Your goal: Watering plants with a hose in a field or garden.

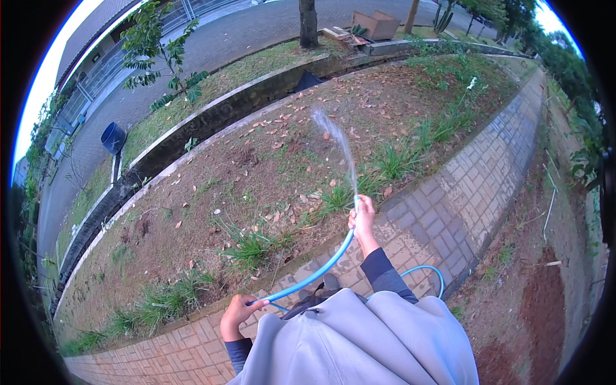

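Note:
A blue garden hose curves between my two hands. Its open end points away from me, held by my right hand with the fingers wrapped around it. From that end a stream of water arcs over the bare soil and leaf litter. Lower and to the left, my left hand pinches the hose between thumb and fingers. Another loop of the hose lies on the brick path to the right of my body. Grey fabric of my clothing hides part of the hose and most of my feet.
Tufts of grass line the path's edge. Beyond the leaf-strewn soil runs a concrete drainage ditch. A dark blue bin, a tree trunk and a brown planter box stand past it, near the paved road.

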{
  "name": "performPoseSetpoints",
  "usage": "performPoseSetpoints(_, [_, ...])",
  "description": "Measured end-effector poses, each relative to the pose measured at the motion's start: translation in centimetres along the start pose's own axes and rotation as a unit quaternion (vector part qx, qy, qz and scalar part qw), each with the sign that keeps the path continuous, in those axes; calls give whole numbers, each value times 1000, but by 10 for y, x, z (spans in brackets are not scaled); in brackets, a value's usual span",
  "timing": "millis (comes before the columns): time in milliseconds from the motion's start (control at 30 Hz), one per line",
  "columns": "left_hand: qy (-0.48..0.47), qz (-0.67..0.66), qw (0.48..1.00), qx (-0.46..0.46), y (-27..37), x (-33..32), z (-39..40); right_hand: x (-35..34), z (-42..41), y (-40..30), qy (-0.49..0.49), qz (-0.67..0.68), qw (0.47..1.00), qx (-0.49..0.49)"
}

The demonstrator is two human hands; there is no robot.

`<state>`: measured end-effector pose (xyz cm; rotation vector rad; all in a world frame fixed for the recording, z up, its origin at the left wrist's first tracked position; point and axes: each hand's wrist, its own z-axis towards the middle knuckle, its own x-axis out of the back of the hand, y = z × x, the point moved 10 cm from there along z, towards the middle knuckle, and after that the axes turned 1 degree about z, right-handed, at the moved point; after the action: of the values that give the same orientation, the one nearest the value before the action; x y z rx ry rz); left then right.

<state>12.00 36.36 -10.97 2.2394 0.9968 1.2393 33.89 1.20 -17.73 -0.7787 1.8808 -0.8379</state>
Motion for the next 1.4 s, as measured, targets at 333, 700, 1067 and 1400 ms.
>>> performPoseSetpoints(333, [-20, -25, 998, -56, 11, -7, 14, 6, 1, -21, -25, -28, 999, 11])
performPoseSetpoints(700, [3, -41, 997, -62, 9, -1, 15, 29, 8, -12, 45, -18, 999, 11])
performPoseSetpoints(1067, [98, -71, 992, 21, -60, 23, -45, -52, -18, 102, -125, -89, 972, -176])
performPoseSetpoints(1400, [148, -107, 979, 93, -89, 13, -74, -81, -13, 110, -84, -84, 984, -129])
